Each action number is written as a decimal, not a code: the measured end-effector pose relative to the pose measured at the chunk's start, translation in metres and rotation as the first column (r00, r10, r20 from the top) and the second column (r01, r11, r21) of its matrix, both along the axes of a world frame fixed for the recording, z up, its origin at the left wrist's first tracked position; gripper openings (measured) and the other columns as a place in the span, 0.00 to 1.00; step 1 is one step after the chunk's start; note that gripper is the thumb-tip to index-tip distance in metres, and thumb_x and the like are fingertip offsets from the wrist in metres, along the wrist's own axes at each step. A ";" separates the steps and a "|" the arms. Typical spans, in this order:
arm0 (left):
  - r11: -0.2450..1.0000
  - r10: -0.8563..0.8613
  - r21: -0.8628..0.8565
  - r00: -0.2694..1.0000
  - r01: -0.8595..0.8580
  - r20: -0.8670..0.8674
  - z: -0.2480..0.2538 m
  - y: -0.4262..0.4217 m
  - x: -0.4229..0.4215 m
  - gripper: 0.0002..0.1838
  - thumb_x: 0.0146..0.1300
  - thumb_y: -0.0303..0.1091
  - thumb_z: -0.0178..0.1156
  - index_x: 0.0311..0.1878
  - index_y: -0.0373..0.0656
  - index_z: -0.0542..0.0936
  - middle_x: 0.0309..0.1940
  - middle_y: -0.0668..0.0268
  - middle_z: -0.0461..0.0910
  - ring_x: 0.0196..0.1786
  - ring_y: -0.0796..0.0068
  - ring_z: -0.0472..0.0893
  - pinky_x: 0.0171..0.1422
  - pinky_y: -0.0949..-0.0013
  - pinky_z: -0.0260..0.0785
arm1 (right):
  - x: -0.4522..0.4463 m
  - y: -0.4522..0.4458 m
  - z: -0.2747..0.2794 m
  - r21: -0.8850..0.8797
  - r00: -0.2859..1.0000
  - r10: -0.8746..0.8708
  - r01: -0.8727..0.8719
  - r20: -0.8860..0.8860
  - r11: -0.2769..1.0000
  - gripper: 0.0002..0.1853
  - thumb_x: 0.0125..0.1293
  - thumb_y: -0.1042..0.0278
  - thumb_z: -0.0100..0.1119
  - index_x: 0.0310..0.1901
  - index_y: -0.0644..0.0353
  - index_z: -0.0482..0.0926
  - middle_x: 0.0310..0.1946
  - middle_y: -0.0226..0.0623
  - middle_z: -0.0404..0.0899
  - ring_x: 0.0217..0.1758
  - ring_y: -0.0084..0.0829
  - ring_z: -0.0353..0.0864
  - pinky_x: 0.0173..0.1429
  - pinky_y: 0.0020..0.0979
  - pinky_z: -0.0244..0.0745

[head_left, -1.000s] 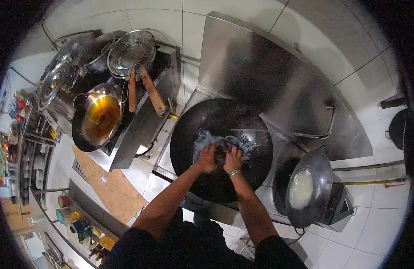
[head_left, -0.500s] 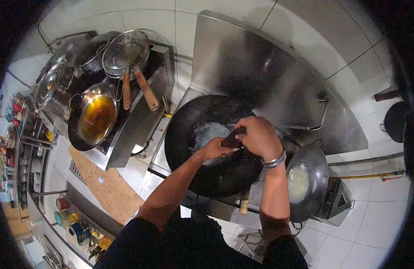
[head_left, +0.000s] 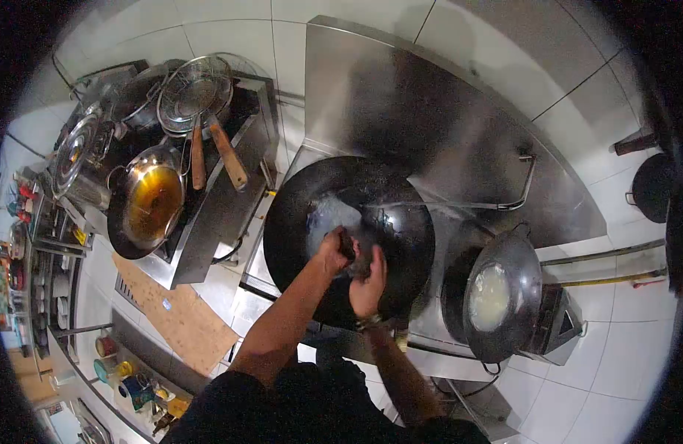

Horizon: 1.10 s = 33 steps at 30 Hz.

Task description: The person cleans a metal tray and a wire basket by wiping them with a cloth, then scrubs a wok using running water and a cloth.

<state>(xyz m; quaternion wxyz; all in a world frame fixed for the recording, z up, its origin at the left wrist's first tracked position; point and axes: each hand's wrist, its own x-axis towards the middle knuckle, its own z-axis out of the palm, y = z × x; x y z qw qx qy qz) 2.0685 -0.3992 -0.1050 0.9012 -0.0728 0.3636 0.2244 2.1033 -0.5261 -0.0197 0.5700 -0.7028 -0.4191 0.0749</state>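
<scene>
A large black wok fills the middle of the view, with cloudy whitish liquid in its bottom. Inside its rim, my left hand has its fingers wrapped round a small dark object that I cannot make out. Close on its right is my right hand, its fingers bent toward a dark, blurred thing between the hands; whether it grips that is unclear. A thin stream of water from a metal spout reaches the wok from the right.
A wok of pale liquid stands at the right. At the left are a pan of amber oil, wooden-handled strainers and a lidded pot. A steel backsplash rises behind the middle wok.
My right hand has come down and left from above the wok's right side to beside my left hand. The dark object has moved lower and left with my left hand.
</scene>
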 end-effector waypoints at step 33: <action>-0.783 0.498 -0.243 0.343 0.573 -0.796 0.057 0.027 -0.006 0.13 0.56 0.41 0.55 0.34 0.44 0.85 0.36 0.52 0.84 0.39 0.52 0.85 0.44 0.53 0.77 | 0.087 0.049 -0.080 -0.641 0.822 0.519 -0.532 -0.235 0.553 0.24 0.55 0.53 0.65 0.41 0.70 0.81 0.38 0.59 0.81 0.45 0.55 0.81 0.51 0.45 0.76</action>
